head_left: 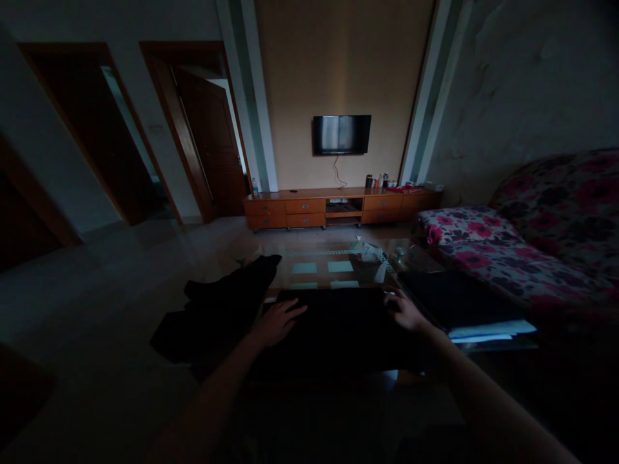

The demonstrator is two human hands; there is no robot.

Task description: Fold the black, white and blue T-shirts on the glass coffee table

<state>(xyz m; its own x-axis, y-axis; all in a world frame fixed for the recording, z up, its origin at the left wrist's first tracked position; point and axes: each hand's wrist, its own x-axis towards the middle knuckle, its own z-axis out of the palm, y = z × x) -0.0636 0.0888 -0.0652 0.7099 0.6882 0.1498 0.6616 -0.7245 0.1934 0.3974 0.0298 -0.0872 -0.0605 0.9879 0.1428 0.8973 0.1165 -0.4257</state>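
A black cloth [338,332], seemingly a garment, lies spread over the near part of the glass table; the dim light hides its folds. My left hand [279,323] rests on its left side, fingers stretched out and apart. At the far right corner, my right hand [405,312] has its fingers curled in and closed on the cloth's edge. To the left sits a crumpled black garment [227,303], partly over the table's edge. On the right is a flat stack of dark folded cloth [454,298], with light blue and white layers [493,330] showing underneath.
The glass table [324,253] has a patterned border and pale panels. A floral sofa [522,248] stands close on the right. Beyond are a low wooden TV cabinet [304,207] holding bottles, a wall-mounted television [341,135], and a partly open door [210,138].
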